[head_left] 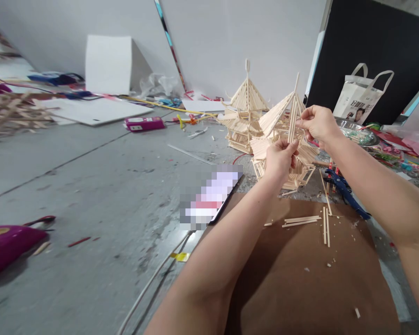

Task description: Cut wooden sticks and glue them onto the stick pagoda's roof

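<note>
Before me stands a pavilion model (274, 118) built of thin wooden sticks, with a pointed upper roof and a wider lower roof. My left hand (281, 158) is closed at the lower ends of the upright wooden sticks (293, 118) on the upper roof's near side. My right hand (319, 123) pinches at the right edge of those sticks; its fingertips partly hide what they grip. Behind to the left is a second, similar stick pavilion (247, 100) with a peaked roof. Loose wooden sticks (302, 221) lie on a brown board (310, 279) below my arms.
Blue pliers (349, 193) lie right of the model. A phone (212, 195) with a blurred screen lies left of my left forearm, near a white cable (150, 279). Magenta devices (145, 123) rest on the grey floor. A white bag (361, 97) stands behind, near a metal dish (358, 132).
</note>
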`<state>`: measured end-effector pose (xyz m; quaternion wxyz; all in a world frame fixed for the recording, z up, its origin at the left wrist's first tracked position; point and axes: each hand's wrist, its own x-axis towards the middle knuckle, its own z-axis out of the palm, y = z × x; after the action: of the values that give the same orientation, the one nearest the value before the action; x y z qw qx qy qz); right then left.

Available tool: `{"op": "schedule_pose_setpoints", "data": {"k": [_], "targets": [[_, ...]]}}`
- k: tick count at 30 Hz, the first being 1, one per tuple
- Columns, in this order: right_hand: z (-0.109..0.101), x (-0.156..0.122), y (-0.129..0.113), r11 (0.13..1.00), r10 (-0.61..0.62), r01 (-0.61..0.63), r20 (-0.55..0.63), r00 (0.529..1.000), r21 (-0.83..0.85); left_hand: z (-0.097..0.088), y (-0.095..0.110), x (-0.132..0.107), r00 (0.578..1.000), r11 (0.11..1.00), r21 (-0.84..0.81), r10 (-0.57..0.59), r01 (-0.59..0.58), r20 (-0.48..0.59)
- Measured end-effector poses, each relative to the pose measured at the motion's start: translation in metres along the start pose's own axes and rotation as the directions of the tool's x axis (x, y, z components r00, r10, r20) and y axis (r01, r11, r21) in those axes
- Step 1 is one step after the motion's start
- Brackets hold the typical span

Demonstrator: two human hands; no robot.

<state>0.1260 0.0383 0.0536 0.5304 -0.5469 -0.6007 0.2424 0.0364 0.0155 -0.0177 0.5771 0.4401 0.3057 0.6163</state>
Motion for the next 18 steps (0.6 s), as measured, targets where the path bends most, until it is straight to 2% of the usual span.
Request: {"op": "schedule_pose_setpoints", "data": {"k": [7, 11, 15, 18], "targets": [[-0.001, 0.001, 0.003, 0.999, -0.011, 0.011, 0.013, 1.0, -0.038, 0.0, 0.0, 0.0, 0.998, 0.996, -0.053, -0.069, 0.069, 0.006], [-0.007, -0.001, 0.002, 0.985, -0.102, 0.107, 0.038, 0.994, -0.138, 0.0, 0.001, 0.001, 0.994, 0.988, -0.103, -0.11, 0.112, 0.026], [-0.032, -0.015, 0.004, 0.949, -0.2, 0.192, -0.006, 0.98, -0.249, -0.002, 0.002, 0.001, 0.987, 0.979, -0.131, -0.151, 0.158, 0.058], [-0.07, -0.031, 0.017, 0.953, -0.143, 0.11, -0.099, 0.985, -0.283, -0.003, 0.005, -0.002, 0.977, 0.966, -0.152, -0.198, 0.209, 0.086]]}}
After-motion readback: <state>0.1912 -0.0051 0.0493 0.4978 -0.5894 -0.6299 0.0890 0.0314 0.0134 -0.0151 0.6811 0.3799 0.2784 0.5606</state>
